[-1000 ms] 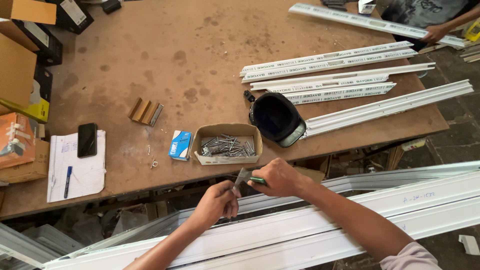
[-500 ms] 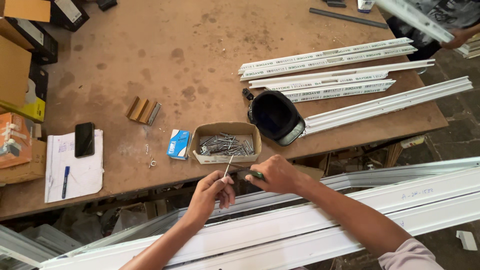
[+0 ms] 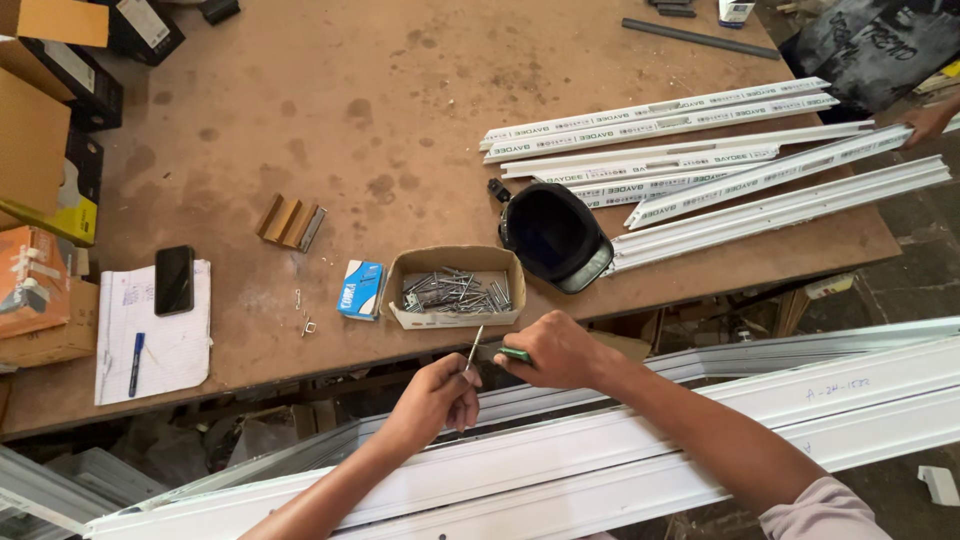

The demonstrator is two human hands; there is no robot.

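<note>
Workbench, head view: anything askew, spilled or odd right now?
Mostly in order. A few small metal bits lie loose on the table, left of the cardboard box of screws. One white profile lies skewed across its stack. The left hand and right hand hold a screwdriver.

Left hand (image 3: pixel 432 398) now pinching the thin metal shaft (image 3: pixel 474 348) upright, co-worker's hand (image 3: pixel 925 120) now on a white strip (image 3: pixel 760 175) at the far right

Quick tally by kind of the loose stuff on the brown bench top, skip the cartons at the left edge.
White profile strips: 7
Box of screws: 1
Black helmet: 1
Small blue box: 1
Phone: 1
Blue pen: 1
Paper pad: 1
Wooden blocks: 1 cluster
Dark rod: 1
Total: 15
</note>
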